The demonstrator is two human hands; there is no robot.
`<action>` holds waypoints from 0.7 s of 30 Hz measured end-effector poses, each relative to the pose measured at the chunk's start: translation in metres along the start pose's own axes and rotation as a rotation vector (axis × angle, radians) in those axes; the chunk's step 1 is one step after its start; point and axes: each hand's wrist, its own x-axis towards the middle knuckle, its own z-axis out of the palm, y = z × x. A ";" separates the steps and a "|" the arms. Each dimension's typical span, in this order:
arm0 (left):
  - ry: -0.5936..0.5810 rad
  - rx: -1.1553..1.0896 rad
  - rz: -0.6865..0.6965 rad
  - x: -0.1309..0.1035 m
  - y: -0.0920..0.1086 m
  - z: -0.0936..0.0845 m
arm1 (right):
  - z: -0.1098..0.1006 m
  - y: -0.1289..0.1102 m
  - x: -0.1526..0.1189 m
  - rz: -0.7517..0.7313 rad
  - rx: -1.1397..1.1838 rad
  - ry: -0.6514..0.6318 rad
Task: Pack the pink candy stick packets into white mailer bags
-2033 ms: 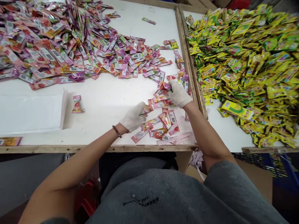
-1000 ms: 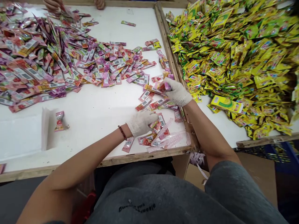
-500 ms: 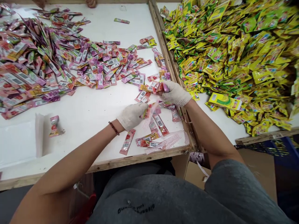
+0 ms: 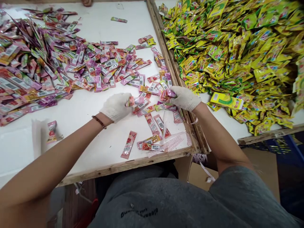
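Observation:
My left hand (image 4: 117, 107), in a white knit glove, is closed on pink stick packets (image 4: 136, 100) that stick out past its fingertips. To its right, my gloved right hand (image 4: 186, 97) grips a few pink and purple stick packets (image 4: 167, 94) close to the wooden divider. Loose stick packets lie below and between the hands, among them a pink packet (image 4: 129, 144) alone near the front edge. A strip of clear, pink-printed film (image 4: 174, 143) lies at the table's front right corner. The fingers partly hide how many packets each hand holds.
A large heap of pink, purple and green stick packets (image 4: 47, 63) spreads over the left. Beyond the wooden divider (image 4: 169, 53) lies a big pile of yellow-green sachets (image 4: 228, 57). A white plastic sheet (image 4: 16, 148) is at left. Another person's hand (image 4: 86, 3) shows at the far edge.
My left hand has moved left and slightly up, away from the loose packets, with packets in it. The right hand has shifted slightly right, still holding its packets.

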 end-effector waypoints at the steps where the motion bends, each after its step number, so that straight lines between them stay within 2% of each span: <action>1: 0.025 -0.058 -0.026 0.007 0.003 0.002 | 0.001 -0.004 0.001 -0.028 -0.074 -0.044; 4: -0.011 -0.133 -0.049 0.029 0.022 0.017 | 0.006 -0.018 0.006 -0.096 -0.258 -0.191; 6: -0.053 -0.117 -0.054 0.040 0.032 0.028 | 0.008 -0.025 0.007 -0.129 -0.298 -0.226; 9: -0.061 -0.069 -0.047 0.047 0.029 0.033 | 0.004 -0.027 0.006 -0.152 -0.238 -0.122; 13: -0.003 -0.007 -0.087 0.042 0.016 0.024 | -0.008 -0.017 0.000 -0.021 -0.051 0.045; 17: -0.003 -0.059 -0.182 0.043 0.018 0.026 | -0.010 -0.013 -0.002 0.101 0.066 0.099; 21: -0.069 -0.105 -0.207 0.050 0.022 0.037 | -0.007 -0.014 -0.003 0.126 0.115 0.120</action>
